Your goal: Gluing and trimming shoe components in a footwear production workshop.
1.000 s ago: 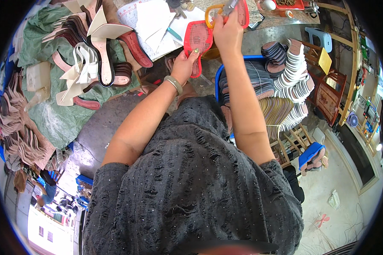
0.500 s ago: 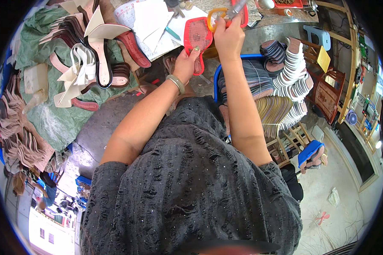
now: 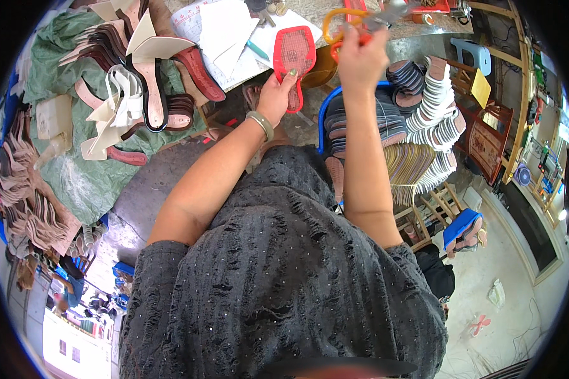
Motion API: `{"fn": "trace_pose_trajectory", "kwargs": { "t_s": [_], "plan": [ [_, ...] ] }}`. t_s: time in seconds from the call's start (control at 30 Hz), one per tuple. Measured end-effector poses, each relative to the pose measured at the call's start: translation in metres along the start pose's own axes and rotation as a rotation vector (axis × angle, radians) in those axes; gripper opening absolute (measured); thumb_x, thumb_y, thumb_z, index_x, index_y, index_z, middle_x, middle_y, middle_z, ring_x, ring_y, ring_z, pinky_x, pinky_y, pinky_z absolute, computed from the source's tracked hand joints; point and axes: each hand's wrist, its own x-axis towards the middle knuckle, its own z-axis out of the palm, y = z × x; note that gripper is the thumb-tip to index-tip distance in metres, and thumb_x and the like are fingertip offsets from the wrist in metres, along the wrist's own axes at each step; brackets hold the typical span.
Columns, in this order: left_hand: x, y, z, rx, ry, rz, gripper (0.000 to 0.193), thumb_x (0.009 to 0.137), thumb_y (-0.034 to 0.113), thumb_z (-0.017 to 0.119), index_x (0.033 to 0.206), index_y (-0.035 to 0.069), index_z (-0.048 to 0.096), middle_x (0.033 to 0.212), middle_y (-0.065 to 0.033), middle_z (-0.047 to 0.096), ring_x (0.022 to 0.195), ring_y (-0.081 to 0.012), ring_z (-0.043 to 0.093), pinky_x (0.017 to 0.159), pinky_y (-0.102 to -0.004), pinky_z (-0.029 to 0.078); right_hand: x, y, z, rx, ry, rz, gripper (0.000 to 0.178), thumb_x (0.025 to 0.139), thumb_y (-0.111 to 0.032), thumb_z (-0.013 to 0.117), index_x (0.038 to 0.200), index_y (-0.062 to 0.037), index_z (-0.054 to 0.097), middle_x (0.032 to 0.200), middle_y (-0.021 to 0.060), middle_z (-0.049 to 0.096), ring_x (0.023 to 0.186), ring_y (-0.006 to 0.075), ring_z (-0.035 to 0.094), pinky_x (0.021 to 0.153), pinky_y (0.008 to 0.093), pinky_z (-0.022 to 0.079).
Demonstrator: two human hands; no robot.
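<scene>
My left hand grips the narrow end of a red-rimmed shoe sole piece with a patterned brownish middle, thumb on top. It is held up by the table's near edge. To its right, my raised right hand is closed on a pair of scissors with a yellow-orange handle loop. Their metal blades point right and are blurred. Some orange-red shows at the right fingers; what it belongs to I cannot make out.
White papers and a teal pen lie on the table. Stacked shoe parts rest on green sheeting at left. A blue-rimmed container holds many soles on my right, with a light-blue stool behind.
My right hand has moved right with the scissors, away from the sole piece. A red shape behind the scissors no longer shows clearly. My left hand has barely moved.
</scene>
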Motion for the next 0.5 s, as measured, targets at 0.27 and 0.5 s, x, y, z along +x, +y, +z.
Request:
{"fn": "trace_pose_trajectory", "kwargs": {
  "t_s": [0.27,0.5],
  "plan": [
    [0.001,-0.003,0.000,-0.017,-0.004,-0.045,0.036,0.094,0.030,0.053,0.117,0.003,0.054,0.111,-0.0030,0.060,0.099,-0.0104,0.055,0.091,-0.0272,0.041,-0.017,0.003,0.008,-0.063,-0.070,0.118,0.028,0.083,-0.017,0.063,0.101,-0.0004,0.051,0.073,0.0152,0.064,0.064,0.0332,0.064,0.060,0.0396,0.050],
    [0.003,-0.002,0.003,0.002,-0.021,-0.067,0.034,0.095,0.030,0.052,0.115,0.003,0.054,0.107,-0.0021,0.061,0.096,-0.0103,0.055,0.088,-0.0272,0.042,-0.022,0.013,0.015,-0.143,-0.061,0.084,0.038,0.082,-0.016,0.060,0.113,0.0022,0.046,0.071,0.0217,0.063,0.066,0.0408,0.063,0.058,0.0466,0.050]
  ]
}}
